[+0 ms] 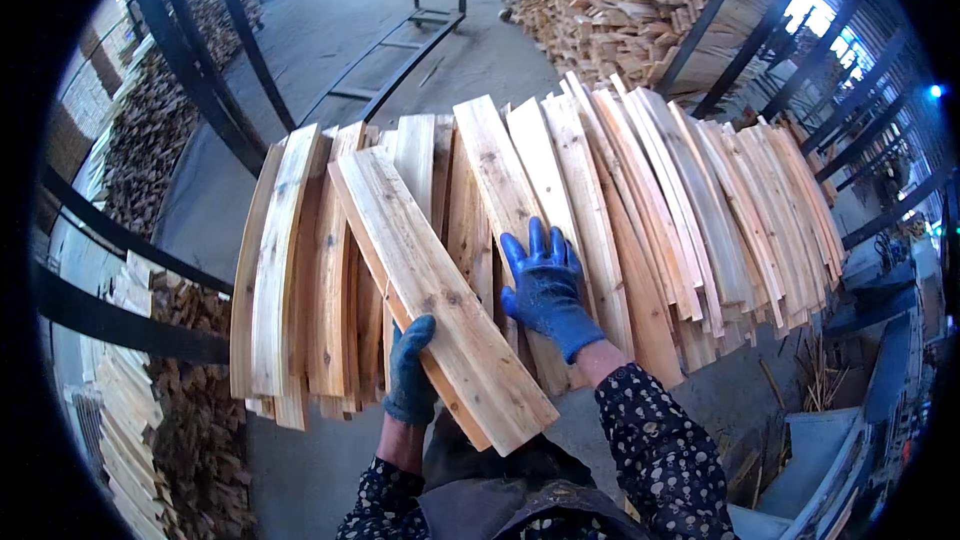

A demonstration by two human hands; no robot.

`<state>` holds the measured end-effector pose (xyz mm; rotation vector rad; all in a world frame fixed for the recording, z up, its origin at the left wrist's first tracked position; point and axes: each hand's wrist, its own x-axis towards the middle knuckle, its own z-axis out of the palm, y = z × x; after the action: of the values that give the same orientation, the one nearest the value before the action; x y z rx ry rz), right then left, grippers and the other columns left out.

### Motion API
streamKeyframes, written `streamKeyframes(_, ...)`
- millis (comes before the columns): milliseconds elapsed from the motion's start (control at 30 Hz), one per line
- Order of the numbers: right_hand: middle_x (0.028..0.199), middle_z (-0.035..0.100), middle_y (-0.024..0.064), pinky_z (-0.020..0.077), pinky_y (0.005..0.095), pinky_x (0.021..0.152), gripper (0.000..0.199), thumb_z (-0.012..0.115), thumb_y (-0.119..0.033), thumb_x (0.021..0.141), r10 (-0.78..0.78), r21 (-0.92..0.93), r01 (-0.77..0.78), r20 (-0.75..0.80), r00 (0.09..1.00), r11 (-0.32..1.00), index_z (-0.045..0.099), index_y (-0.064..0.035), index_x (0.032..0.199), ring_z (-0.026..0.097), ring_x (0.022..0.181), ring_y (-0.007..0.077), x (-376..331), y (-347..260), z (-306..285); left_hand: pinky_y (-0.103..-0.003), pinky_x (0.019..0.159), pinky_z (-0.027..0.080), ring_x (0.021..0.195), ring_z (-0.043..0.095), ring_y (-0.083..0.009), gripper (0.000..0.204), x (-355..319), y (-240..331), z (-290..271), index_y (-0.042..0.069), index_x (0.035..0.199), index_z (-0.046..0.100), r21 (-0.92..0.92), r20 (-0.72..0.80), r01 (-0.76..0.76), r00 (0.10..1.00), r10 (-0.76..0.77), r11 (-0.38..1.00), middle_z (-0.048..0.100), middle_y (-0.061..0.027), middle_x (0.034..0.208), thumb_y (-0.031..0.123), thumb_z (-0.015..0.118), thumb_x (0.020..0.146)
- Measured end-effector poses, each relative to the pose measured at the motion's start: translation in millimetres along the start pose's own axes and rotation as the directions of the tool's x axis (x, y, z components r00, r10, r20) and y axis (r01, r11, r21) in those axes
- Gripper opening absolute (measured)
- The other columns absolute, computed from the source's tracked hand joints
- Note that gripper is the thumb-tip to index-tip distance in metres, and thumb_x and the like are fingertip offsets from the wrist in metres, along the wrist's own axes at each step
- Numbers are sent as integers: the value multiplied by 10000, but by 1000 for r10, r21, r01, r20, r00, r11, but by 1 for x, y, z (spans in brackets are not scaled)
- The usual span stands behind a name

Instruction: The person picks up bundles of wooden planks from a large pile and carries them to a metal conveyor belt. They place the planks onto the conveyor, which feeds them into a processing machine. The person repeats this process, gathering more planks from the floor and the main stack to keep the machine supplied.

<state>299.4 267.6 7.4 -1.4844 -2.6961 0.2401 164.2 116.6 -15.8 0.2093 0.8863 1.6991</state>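
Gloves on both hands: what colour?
Blue, on the left hand and right hand; head view.

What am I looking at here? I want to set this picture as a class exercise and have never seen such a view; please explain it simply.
There is no machine: a person wears a wide-angle camera on the head, looking down at their own gloved hands, so straight edges bend near the rim. The left hand grips the near edge of a pale wooden plank lying slantwise on top. The right hand rests flat on the stack of rough planks spread like a fan. Around stand dark metal racks filled with more cut wood on a concrete floor.
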Motion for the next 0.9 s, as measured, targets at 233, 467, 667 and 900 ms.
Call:
streamKeyframes(233, 1389, 447, 200, 411, 428, 1040, 639, 692, -224, 680, 17, 819, 148, -189, 982, 554, 548, -86, 1287, 495, 1226, 348, -41, 11, -46, -441, 961, 467, 1148, 536, -313, 727, 4, 17, -10, 40, 1407, 314, 84, 52, 177, 982, -181, 981, 523, -173, 1256, 330, 639, 825)
streamKeyframes(467, 1423, 408, 198, 368, 460, 1056, 656, 725, -242, 696, -278, 239, 326, -213, 937, 915, 540, -120, 1313, 453, 1257, 385, -84, -90, -28, -456, 1031, 393, 1204, 485, -320, 816, 20, 23, -26, 90, 1419, 341, -220, 157, 300, 950, -270, 928, 477, -172, 1339, 684, 422, 867)
streamKeyframes(667, 1471, 321, 209, 251, 576, 1077, 635, 629, -430, 800, 70, 491, 90, -299, 952, 866, 514, -100, 1331, 280, 1342, 445, -51, -10, -22, -451, 1054, 359, 1220, 465, -300, 773, 17, 26, -39, 78, 1414, 342, -218, 125, 395, 918, -375, 893, 472, -137, 1352, 588, 537, 868)
streamKeyframes(900, 1397, 387, 263, 286, 511, 1071, 541, 645, -354, 811, 162, 147, -116, -354, 921, 982, 557, -63, 1258, 334, 1320, 414, -44, 7, 25, -446, 1027, 380, 1182, 483, -298, 762, 16, 24, -22, 87, 1377, 410, -165, 55, 328, 945, -323, 930, 501, -132, 1313, 610, 545, 840)
